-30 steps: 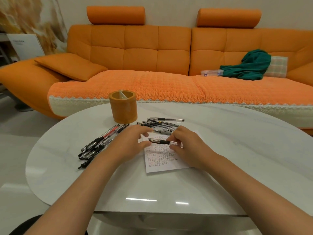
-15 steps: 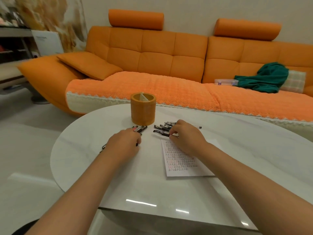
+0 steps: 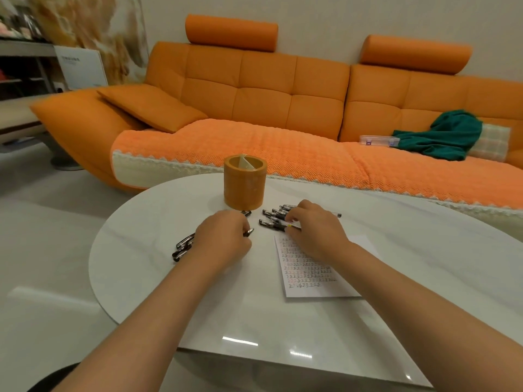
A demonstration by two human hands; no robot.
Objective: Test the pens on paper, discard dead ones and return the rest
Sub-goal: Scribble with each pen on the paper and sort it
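On the white table, my left hand [image 3: 223, 239] lies over the left pile of black pens [image 3: 184, 246]. Its fingers curl round one pen whose end sticks out toward the holder. My right hand [image 3: 314, 227] reaches over the right pile of pens [image 3: 271, 217], and its fingertips pinch a pen with a yellow band. The sheet of paper [image 3: 311, 278], covered with rows of test marks, lies under my right wrist. An orange cylindrical pen holder [image 3: 244, 182] stands upright just behind both piles, and no pens show in it.
The table's rounded edge [image 3: 96, 278] curves close on the left, with bare floor beyond it. An orange sofa [image 3: 254, 89] runs behind the table, and a green cloth [image 3: 447, 134] and a clear box [image 3: 377, 141] lie on it. Shelves stand at the far left.
Both hands held one pen over the paper a second ago. My left hand has since gone to the left pile and my right hand to the right pile. The camera view swung left.
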